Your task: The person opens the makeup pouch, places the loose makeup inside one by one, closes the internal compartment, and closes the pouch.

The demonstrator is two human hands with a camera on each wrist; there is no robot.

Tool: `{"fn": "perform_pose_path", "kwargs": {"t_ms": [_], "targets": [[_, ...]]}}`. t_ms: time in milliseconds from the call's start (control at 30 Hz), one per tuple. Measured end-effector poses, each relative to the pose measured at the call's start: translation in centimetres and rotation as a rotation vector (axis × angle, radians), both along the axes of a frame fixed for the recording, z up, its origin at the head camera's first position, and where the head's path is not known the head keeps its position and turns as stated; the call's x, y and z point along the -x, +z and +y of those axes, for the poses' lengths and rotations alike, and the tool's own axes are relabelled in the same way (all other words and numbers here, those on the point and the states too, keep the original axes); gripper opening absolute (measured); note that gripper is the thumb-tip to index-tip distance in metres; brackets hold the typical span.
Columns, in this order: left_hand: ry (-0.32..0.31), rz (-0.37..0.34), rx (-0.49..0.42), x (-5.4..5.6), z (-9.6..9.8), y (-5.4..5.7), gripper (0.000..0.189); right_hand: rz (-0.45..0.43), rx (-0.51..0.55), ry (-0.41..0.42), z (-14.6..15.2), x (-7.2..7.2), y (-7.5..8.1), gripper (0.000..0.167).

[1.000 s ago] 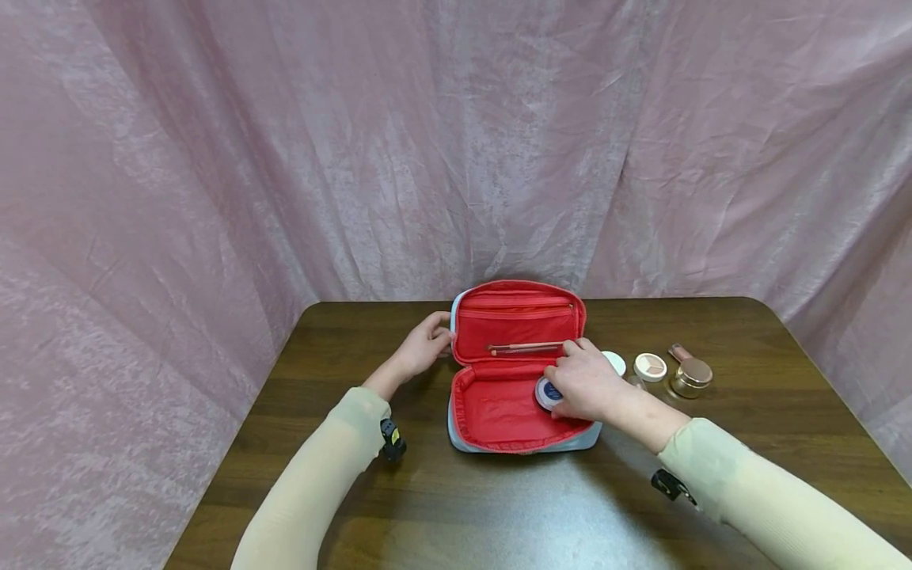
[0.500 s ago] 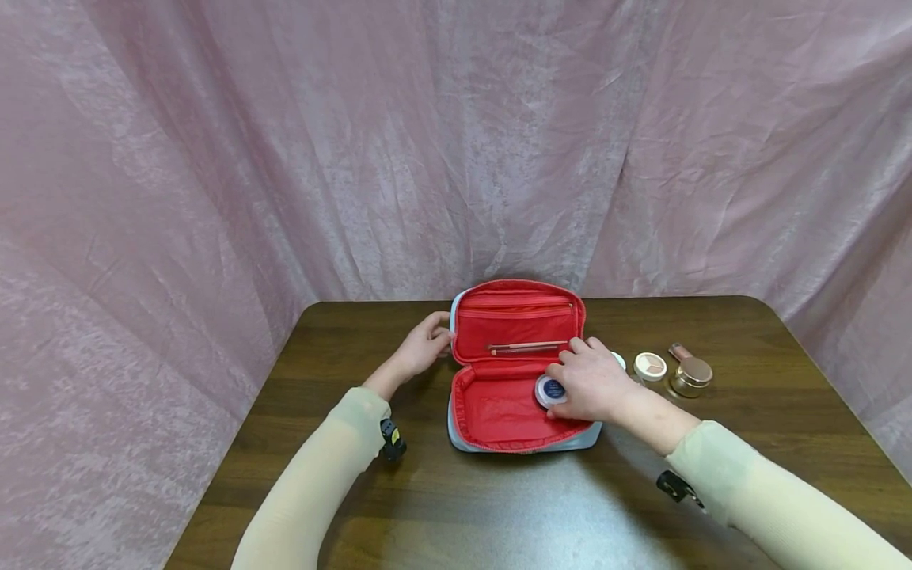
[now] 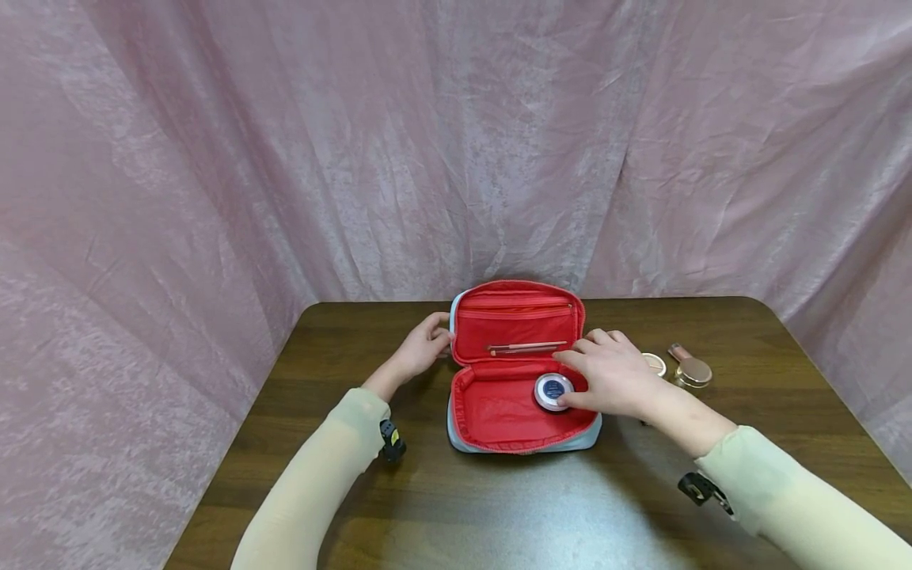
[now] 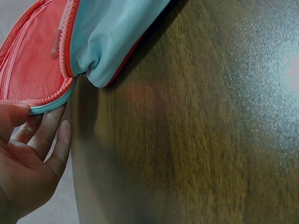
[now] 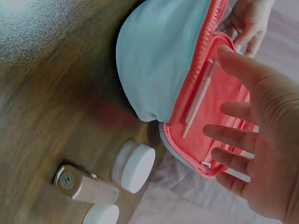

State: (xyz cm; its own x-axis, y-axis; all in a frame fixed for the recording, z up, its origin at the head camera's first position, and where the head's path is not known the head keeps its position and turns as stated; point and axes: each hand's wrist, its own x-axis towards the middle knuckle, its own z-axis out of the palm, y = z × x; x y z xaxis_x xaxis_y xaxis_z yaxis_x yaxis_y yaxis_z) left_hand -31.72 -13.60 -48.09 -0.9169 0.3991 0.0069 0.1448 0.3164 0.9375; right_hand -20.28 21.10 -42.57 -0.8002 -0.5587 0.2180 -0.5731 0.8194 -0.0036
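Note:
An unzipped makeup bag [image 3: 492,431], pale blue outside and red inside, lies on the table with its lid raised. At the lid's left edge my left hand [image 3: 425,346] pinches the rim, thumb in front and fingers behind in the left wrist view. A round container [image 3: 553,392] with a dark blue label sits in the right part of the bag's base. Just right of it is my right hand [image 3: 616,376], fingers spread and holding nothing in the right wrist view [image 5: 261,135]; its thumb is close to the container. Thin makeup brushes [image 3: 527,347] lie in the lid's mesh pocket.
To the right are a round palette [image 3: 654,364], partly covered by my right hand, a gold-lidded jar [image 3: 693,372] and a small pink tube [image 3: 679,351]. The right wrist view adds a white-lidded jar [image 5: 138,168] and a small bottle [image 5: 84,184]. A pink curtain [image 3: 456,158] hangs behind.
My right hand has let go of the round container and drawn back to the right, uncovering it in the bag. My left hand stays at the lid.

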Motion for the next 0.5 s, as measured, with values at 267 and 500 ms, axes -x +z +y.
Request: {"fn": "perform_pose_path", "kwargs": {"t_ms": [267, 500], "targets": [[-0.001, 0.000, -0.010, 0.0, 0.1, 0.0, 0.038, 0.044, 0.061, -0.035, 2.3, -0.3, 1.5, 0.069], [0.012, 0.005, -0.004, 0.0, 0.1, 0.0, 0.036, 0.051, 0.073, -0.073, 4.6, -1.0, 2.9, 0.072]]}}
